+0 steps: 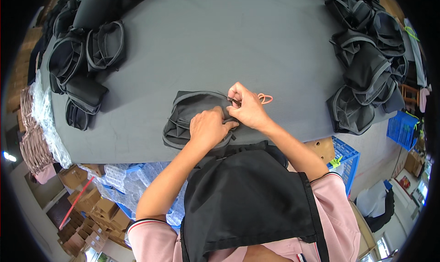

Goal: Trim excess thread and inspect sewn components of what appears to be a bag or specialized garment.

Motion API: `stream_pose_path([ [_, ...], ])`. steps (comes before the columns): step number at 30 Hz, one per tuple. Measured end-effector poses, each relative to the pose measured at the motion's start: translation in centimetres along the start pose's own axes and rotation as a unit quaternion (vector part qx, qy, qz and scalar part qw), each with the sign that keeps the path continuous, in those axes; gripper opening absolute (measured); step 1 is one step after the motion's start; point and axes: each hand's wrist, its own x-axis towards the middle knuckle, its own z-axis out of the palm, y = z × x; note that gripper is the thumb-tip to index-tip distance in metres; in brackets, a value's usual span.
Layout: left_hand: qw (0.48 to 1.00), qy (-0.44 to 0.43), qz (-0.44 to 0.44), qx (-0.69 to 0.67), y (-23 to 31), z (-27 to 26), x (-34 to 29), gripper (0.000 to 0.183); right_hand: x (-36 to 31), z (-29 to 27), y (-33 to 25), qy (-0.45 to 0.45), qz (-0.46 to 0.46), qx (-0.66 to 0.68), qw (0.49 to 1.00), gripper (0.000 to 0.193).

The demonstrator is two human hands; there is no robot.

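Note:
An unzipped black fabric pouch (195, 102) with a grey-edged rim lies at the near edge of the grey-covered table. My left hand (208, 128) rests over its opening, with thumb and fingers closed on the right side of the rim. Just beyond, my right hand (247, 107) pinches a small dark piece by the pouch's right corner; whether it is a zipper end or a tool tip, I cannot tell. Orange loops like scissor handles (265, 98) show beside the right hand. Whether that hand touches them is hidden.
Black pouches are heaped at the left (66, 58) and right (366, 74) of the table (229, 41). Below the near edge are a blue crate (347, 158) and clear plastic wrap (123, 184). Cardboard boxes (105, 207) stand at the lower left.

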Motion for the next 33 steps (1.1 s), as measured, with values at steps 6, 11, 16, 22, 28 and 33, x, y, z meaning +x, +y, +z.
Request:
stream_pose_path([
  [6,0.992,0.06,0.089,0.072,0.7,1.4,1.1,0.046,0.4,0.5,-0.7,0.132,-0.043,-0.136,0.981,0.024],
  [11,0.979,0.01,0.201,0.006,-1.2,0.7,2.6,0.036,-1.5,-1.7,-2.0,0.159,-0.011,0.122,0.98,0.019],
  [16,0.963,-0.137,0.138,-0.186,-1.3,-3.7,1.5,0.039,-6.0,-3.1,-1.0,0.176,-0.053,-0.049,0.982,0.025],
  [22,0.888,-0.189,0.111,-0.403,-1.3,-3.3,0.0,0.033,-7.0,-4.0,-4.3,0.131,-0.132,-0.103,0.977,0.022],
  [28,0.908,-0.13,0.11,-0.382,-1.1,-3.1,-1.1,0.037,-6.8,-4.1,-4.9,0.058,-0.193,-0.194,0.96,0.023],
  [33,0.909,-0.066,0.129,-0.392,-1.5,-2.0,-1.4,0.044,-7.5,-2.1,-4.7,0.116,-0.161,-0.102,0.975,0.023],
])
